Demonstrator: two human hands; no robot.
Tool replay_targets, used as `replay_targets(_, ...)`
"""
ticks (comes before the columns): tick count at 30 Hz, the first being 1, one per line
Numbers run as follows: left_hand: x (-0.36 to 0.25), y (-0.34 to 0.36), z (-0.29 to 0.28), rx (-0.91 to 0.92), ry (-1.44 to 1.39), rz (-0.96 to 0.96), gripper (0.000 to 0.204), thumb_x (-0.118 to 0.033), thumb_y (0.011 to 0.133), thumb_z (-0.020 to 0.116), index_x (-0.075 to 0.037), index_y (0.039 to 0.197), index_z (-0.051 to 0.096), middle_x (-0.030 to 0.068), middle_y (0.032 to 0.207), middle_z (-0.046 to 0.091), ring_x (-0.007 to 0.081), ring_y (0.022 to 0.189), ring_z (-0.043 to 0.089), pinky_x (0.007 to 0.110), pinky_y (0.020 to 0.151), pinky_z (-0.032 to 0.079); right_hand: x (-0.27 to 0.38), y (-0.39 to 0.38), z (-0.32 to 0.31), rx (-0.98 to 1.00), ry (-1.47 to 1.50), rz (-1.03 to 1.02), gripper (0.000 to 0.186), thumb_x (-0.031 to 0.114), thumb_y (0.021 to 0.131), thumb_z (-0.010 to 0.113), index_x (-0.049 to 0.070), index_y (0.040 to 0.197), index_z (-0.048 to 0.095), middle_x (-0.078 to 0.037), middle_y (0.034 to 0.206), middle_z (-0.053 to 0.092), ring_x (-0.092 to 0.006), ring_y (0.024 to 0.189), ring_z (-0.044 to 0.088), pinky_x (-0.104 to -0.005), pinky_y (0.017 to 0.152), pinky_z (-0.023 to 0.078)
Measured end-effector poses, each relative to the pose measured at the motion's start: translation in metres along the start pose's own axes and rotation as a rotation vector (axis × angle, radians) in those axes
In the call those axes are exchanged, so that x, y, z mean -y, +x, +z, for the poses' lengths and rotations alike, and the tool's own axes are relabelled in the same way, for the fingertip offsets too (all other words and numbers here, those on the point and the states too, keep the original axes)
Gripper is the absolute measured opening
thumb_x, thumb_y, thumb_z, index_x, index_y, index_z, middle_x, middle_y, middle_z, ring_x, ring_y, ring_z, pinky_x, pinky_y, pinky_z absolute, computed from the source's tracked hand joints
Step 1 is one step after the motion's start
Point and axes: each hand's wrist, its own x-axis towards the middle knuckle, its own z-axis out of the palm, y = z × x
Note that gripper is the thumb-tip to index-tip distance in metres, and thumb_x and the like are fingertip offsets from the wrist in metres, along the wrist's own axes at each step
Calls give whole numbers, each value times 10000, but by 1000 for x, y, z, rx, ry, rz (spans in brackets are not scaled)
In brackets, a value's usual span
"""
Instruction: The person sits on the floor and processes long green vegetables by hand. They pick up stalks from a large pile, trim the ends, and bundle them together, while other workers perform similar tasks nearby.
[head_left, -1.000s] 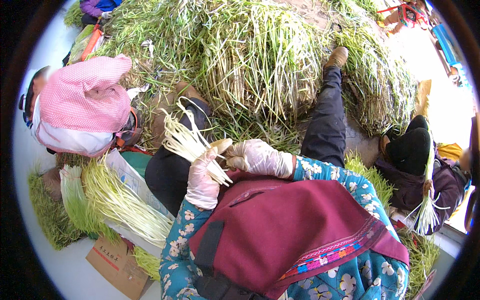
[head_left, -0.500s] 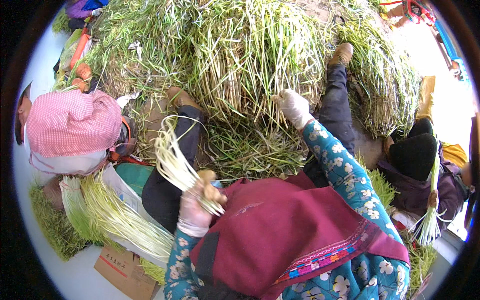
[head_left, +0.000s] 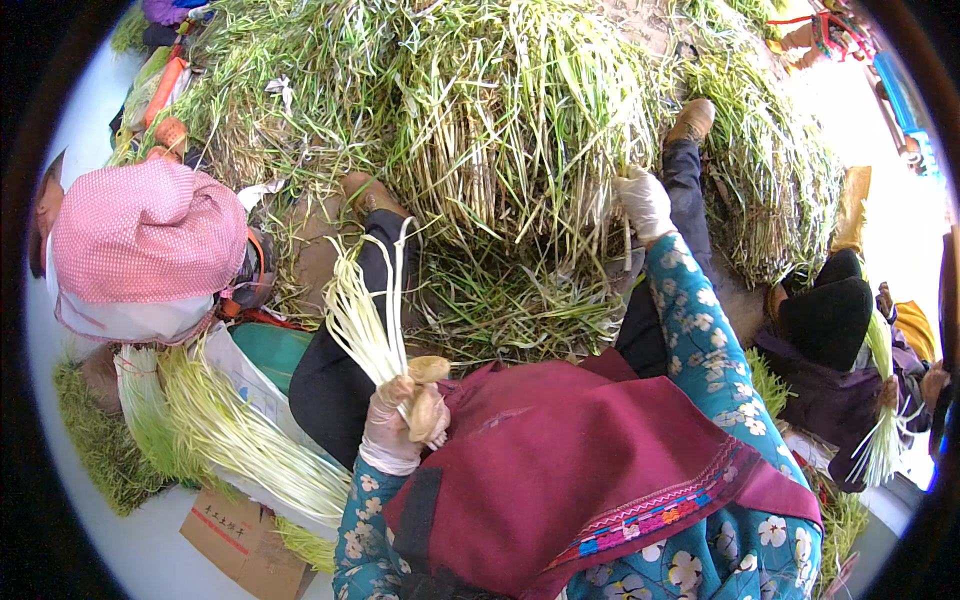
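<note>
My left hand (head_left: 392, 432), in a thin whitish glove with tan covers on the fingers, is closed round a bunch of pale, peeled stalks (head_left: 366, 325). Their loose white-green ends fan upward from the fist, above my lap. My right hand (head_left: 645, 203), gloved in white, reaches forward to the right edge of the big heap of green stalks (head_left: 480, 130). Its fingers are closed on a thin stalk (head_left: 627, 240), part of which hangs below the hand. The heaped stalks have long green leaves and brown, dry lower ends.
On my left, a person in a pink checked head covering (head_left: 150, 235) sits close, by laid-out pale stalks (head_left: 265, 430) and a cardboard box (head_left: 245, 540). At right, another person holds a pale bunch (head_left: 880, 440). My legs stretch along the heap.
My right hand has moved rightward along the heap's edge and now grips a stalk. My left hand has turned, so its bunch stands more upright.
</note>
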Motion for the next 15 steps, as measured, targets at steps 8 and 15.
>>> replay_targets(8, -82, -50, 40, 342, 12, 670, 622, -255, 1010, 504, -277, 1549, 193, 140, 1233, 644, 39, 453, 427, 209, 407, 415, 71, -53, -139, 246, 1226, -209, 257, 127, 918, 580, 22, 1144, 641, -52, 832, 706, -26, 556, 514, -146, 487, 351)
replay_targets(15, -18, -27, 31, -44, -182, 474, 793, -388, 892, 679, -146, 1526, 268, -74, 499, 439, 63, 381, 338, 257, 412, 348, 90, -121, -84, 554, 909, -4, 239, 82, 935, 596, 57, 1163, 661, -15, 841, 697, -39, 723, 626, -161, 592, 433)
